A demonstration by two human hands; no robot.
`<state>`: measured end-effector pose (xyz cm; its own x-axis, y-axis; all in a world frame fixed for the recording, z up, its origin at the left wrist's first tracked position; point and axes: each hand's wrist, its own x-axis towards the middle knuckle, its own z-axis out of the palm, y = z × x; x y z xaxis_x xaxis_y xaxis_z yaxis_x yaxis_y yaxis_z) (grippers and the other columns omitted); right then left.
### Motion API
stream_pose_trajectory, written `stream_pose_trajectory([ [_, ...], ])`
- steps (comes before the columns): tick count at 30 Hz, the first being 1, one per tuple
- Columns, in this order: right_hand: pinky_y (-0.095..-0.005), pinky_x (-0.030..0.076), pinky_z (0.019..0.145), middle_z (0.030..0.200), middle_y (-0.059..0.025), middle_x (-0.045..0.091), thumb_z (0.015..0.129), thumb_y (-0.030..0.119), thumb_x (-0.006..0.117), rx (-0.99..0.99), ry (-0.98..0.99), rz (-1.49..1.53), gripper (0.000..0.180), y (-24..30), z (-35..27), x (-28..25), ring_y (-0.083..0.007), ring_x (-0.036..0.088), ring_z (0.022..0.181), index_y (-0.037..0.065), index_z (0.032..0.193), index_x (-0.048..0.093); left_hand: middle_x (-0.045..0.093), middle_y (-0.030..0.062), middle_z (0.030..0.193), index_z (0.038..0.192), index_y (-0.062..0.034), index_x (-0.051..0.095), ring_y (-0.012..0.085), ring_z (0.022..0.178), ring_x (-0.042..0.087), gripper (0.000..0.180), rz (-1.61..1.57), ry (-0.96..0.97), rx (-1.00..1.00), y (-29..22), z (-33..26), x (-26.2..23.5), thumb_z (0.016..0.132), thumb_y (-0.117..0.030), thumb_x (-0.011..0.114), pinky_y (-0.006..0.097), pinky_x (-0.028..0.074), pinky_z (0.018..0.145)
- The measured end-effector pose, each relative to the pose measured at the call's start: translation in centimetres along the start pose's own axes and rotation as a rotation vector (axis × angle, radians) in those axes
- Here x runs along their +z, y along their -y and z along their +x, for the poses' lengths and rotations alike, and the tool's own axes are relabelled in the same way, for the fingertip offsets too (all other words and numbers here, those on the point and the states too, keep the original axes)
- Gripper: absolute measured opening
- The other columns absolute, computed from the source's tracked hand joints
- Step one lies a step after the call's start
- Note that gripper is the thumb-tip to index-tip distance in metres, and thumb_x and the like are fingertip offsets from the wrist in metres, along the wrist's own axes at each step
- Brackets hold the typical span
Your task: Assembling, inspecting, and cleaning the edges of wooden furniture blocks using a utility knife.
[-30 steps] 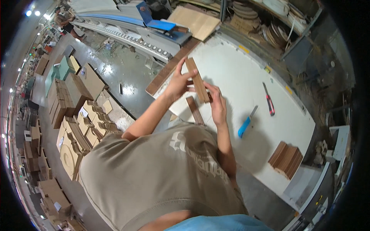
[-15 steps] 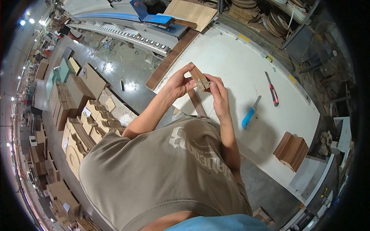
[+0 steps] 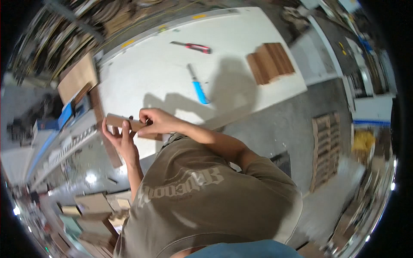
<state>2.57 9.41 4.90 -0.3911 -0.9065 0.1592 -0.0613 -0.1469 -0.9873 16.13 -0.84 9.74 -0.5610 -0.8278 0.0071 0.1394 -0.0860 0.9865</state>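
Nearest the camera is the person's olive-brown T-shirt, filling the lower middle of the view, with both bare forearms reaching up from it toward the edge of the white bench.

The left hand is curled up from below around a flat brown rectangular wooden piece, its fingers wrapped over the piece's left part. The right hand is closed on the same wooden piece from the right, its fingers bent down over the top edge. The piece lies roughly level between the two hands, held just above the near left edge of the bench. A second brown wooden slat shows just below the right hand, at the bench edge; whether the hand touches it cannot be told.

Farther out on the bench lies a blue-handled knife-like tool, well apart from the hands. Beyond it, near the far edge, rests a red-and-black utility knife. To the right, near the bench's right end, sits a stack of brown wooden boards. A light brown sheet of board leans at the bench's left end.
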Motion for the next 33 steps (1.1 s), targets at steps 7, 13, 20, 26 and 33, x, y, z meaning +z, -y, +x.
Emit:
stream_pose_trajectory([
  [7,-0.0304,0.044,0.061,0.073,0.0001,0.059,0.078,0.018,0.087,0.078,-0.391,-0.109,0.036,-2.9,-8.4,-5.2,-0.0106,0.052,0.068,0.004,0.092,0.057,0.042,0.0244,0.151,0.164,-0.0238,0.012,0.0306,0.135,0.047,0.082,0.288,0.511,-0.196,3.7,0.3,3.2,0.100,-0.009,0.063,0.043,0.039,0.111],
  [13,-0.0504,0.052,0.072,0.084,-0.0147,0.067,0.090,0.018,0.067,0.343,-1.053,-1.215,0.014,-0.4,-14.4,-18.5,-0.0381,0.066,0.082,0.009,0.099,0.060,0.041,0.0248,0.154,0.161,-0.0223,0.026,0.0357,0.134,0.050,0.071,0.449,0.640,-0.251,4.7,1.7,2.7,0.101,-0.026,0.064,0.045,0.045,0.106],
  [20,-0.0485,0.048,0.085,0.107,-0.0136,0.067,0.087,0.021,0.069,0.571,-1.205,-1.768,0.025,-1.4,-18.5,-28.2,-0.0345,0.062,0.101,0.007,0.103,0.056,0.051,0.0213,0.147,0.158,-0.0192,0.037,0.0298,0.126,0.055,0.064,0.502,0.607,-0.284,6.6,3.3,-0.1,0.101,-0.029,0.064,0.042,0.046,0.104],
  [26,-0.0457,0.048,0.078,0.115,-0.0104,0.064,0.085,0.020,0.064,0.622,-1.149,-1.978,0.018,-5.9,-18.4,-27.0,-0.0317,0.061,0.101,0.010,0.101,0.061,0.056,0.0217,0.139,0.154,-0.0119,0.041,0.0278,0.121,0.060,0.059,0.535,0.385,-0.264,9.4,4.5,-6.4,0.101,-0.025,0.063,0.039,0.049,0.100],
  [33,-0.0464,0.053,0.067,0.091,-0.0095,0.068,0.088,0.029,0.065,0.603,-1.122,-1.945,0.020,-6.4,-17.4,-26.4,-0.0328,0.067,0.086,0.012,0.098,0.069,0.068,0.0197,0.115,0.130,-0.0029,0.062,0.0288,0.092,0.068,0.042,0.742,-0.151,-0.068,17.8,6.7,-15.0,0.090,-0.017,0.067,0.037,0.055,0.078],
])
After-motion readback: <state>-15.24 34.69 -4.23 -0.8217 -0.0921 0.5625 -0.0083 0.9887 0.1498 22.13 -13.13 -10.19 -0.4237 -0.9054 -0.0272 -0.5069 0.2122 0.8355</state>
